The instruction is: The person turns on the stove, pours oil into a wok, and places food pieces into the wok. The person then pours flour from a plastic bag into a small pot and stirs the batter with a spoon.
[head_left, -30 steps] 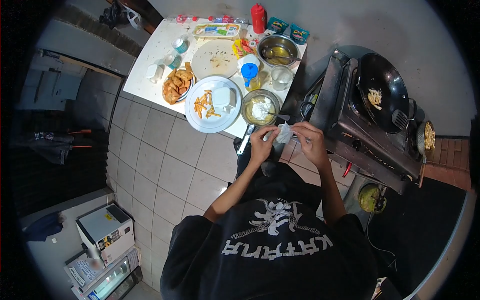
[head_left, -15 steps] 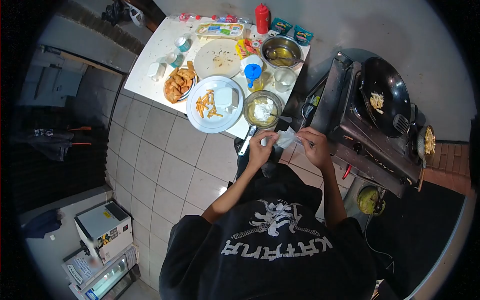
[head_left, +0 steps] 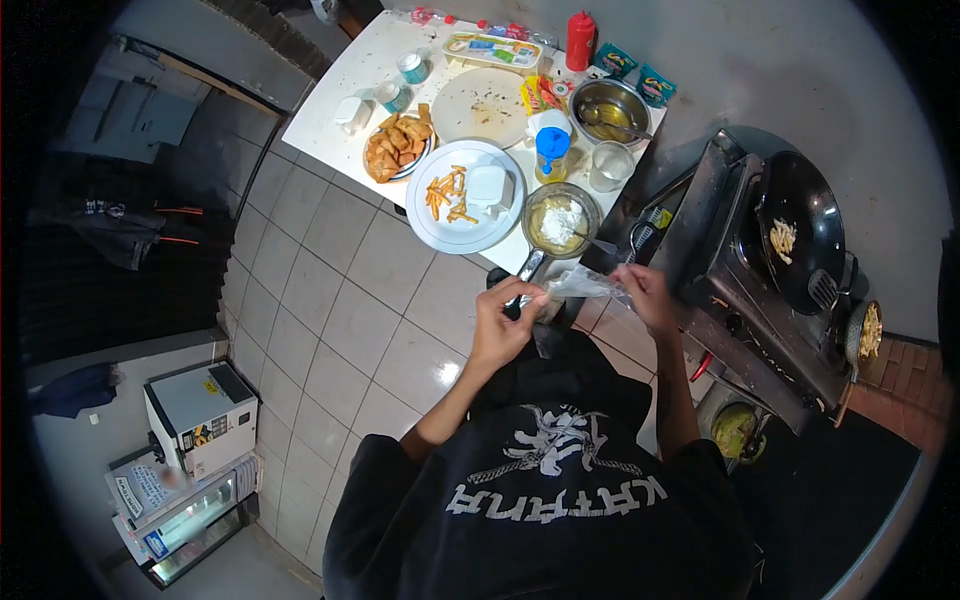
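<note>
Because the plate (head_left: 465,238) of fries (head_left: 440,190) sits at the near edge of the table (head_left: 365,60), a careless bump could tip it. To its right, the left hand (head_left: 503,318) pinches 1 end of a crumpled, clear plastic bag, just beside the handle of the pan (head_left: 591,208); knocking that handle could spill the white powder (head_left: 560,220). The plastic bag (head_left: 580,283) stretches between the 2 hands on the pan's near side, and a hard tug might tear it. The spoon (head_left: 604,246), jutting past the rim, could snag it. The right hand (head_left: 650,296), blurred, seems to pinch the other end; a loose grip could slip. Farther right, fries in the wok (head_left: 805,195) could scorch if heat is on, which I cannot tell.
</note>
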Available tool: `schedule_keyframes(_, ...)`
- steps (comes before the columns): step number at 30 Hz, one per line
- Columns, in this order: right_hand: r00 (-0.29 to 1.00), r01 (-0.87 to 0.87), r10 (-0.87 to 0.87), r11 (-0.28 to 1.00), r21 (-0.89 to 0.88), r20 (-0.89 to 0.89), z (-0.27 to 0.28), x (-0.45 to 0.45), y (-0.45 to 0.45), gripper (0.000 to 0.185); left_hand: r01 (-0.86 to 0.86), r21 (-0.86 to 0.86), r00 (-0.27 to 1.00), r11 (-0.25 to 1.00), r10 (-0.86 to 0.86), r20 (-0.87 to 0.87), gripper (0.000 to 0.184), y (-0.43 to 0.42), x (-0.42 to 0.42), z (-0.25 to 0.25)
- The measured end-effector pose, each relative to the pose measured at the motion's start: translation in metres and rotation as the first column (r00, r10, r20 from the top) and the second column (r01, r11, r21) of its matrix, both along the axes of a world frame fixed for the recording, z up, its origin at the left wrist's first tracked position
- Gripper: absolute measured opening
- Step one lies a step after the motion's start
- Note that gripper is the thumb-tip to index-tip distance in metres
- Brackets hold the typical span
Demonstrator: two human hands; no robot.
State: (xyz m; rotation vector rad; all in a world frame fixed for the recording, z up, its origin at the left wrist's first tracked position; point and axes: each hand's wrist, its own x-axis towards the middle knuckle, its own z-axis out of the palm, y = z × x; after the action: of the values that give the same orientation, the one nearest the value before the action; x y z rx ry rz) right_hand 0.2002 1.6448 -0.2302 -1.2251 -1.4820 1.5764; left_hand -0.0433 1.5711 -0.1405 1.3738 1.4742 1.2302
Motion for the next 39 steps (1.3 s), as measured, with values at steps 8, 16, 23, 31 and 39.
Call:
schedule_keyframes(8, 0.96, -0.212, 0.056, 0.782, -0.586, -0.274, -0.092, -0.081, -0.009, 0.031, -0.143, -0.011, 0.989, 0.99, 0.143, -0.046, 0.006, -0.018, -0.048, 0.014)
schedule_keyframes(16, 0.844, -0.187, -0.279, 0.647, -0.739, -0.459, -0.129, -0.138, -0.018, 0.034, -0.271, -0.028, 0.959, 0.962, 0.268, -0.094, 0.014, 0.007, -0.068, -0.04)
schedule_keyframes(23, 0.898, 0.183, -0.411, 0.674, -0.715, -0.157, -0.101, -0.101, -0.032, 0.019, -0.275, -0.168, 0.959, 0.947, 0.258, -0.113, 0.016, 0.036, -0.057, -0.079)
schedule_keyframes(31, 0.934, 0.309, -0.357, 0.758, -0.575, 0.031, -0.071, -0.047, -0.047, 0.016, -0.298, -0.063, 0.954, 0.953, 0.296, -0.038, 0.018, 0.066, -0.027, -0.105)
schedule_keyframes(39, 0.915, 0.395, -0.388, 0.812, -0.429, 0.108, -0.052, -0.009, -0.061, 0.018, -0.206, -0.053, 0.96, 0.977, 0.192, -0.204, 0.02, 0.088, -0.018, -0.12)
